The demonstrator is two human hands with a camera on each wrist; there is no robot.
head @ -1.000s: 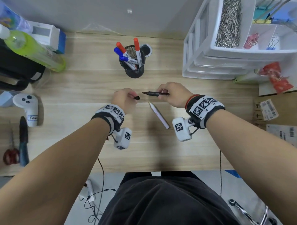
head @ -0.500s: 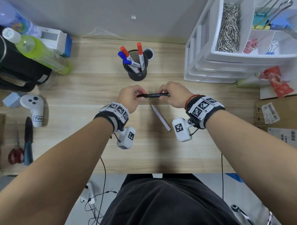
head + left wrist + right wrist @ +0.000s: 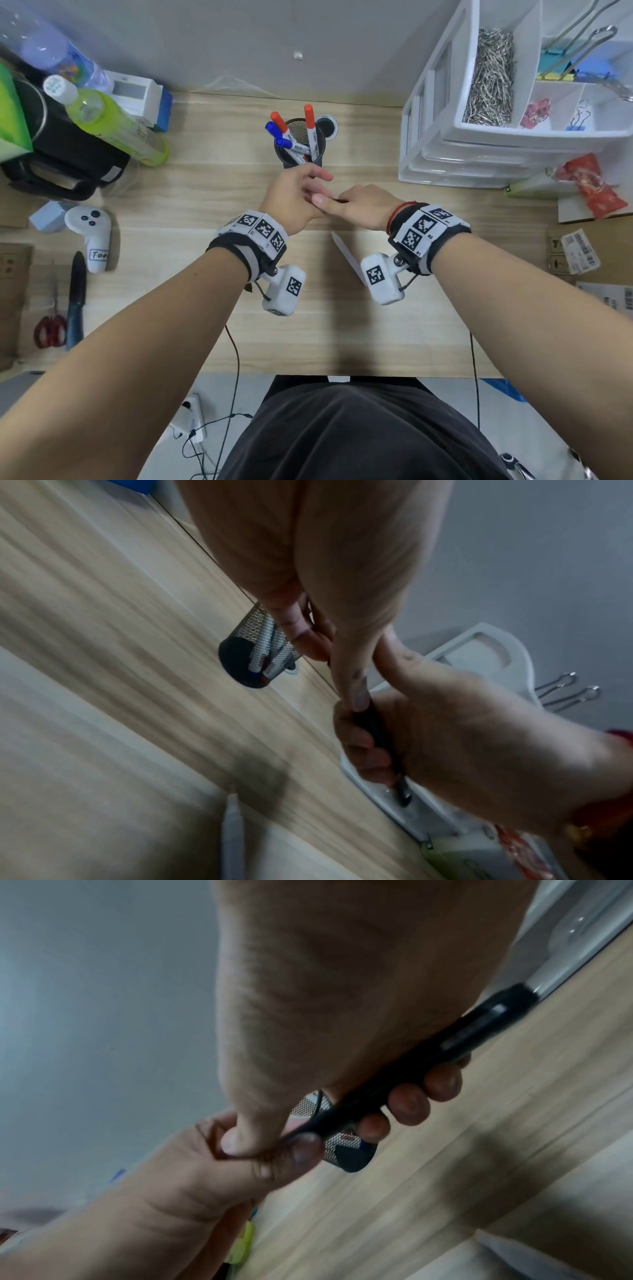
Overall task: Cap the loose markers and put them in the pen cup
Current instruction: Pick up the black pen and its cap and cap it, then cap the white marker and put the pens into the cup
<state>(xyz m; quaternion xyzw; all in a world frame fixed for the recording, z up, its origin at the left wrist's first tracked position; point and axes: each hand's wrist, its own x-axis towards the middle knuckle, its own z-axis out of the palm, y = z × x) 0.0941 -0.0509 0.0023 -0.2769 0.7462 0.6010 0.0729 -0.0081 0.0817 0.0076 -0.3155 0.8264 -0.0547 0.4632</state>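
Observation:
A black marker (image 3: 337, 199) lies level between both hands, a little above the wooden desk (image 3: 205, 205) and just in front of the black mesh pen cup (image 3: 288, 160). My right hand (image 3: 363, 207) grips its barrel (image 3: 445, 1047) with the fingers curled round it. My left hand (image 3: 294, 198) pinches the marker's left end, with the thumb (image 3: 356, 696) pressed along it. The cap is hidden inside the fingers. The cup holds red-capped and blue-capped markers (image 3: 310, 130). A white pen (image 3: 344, 251) lies on the desk below the hands.
A white drawer organiser (image 3: 479, 154) stands at the back right. At the left are a green bottle (image 3: 109, 126), a black bag (image 3: 68, 157), a white controller (image 3: 90, 236), red-handled scissors (image 3: 51, 329) and a dark blue tool (image 3: 77, 294). Cardboard (image 3: 589, 253) lies at the right edge.
My left hand moved right with the small black cap to the marker's tip. The two hands now touch, and the marker is almost hidden between them.

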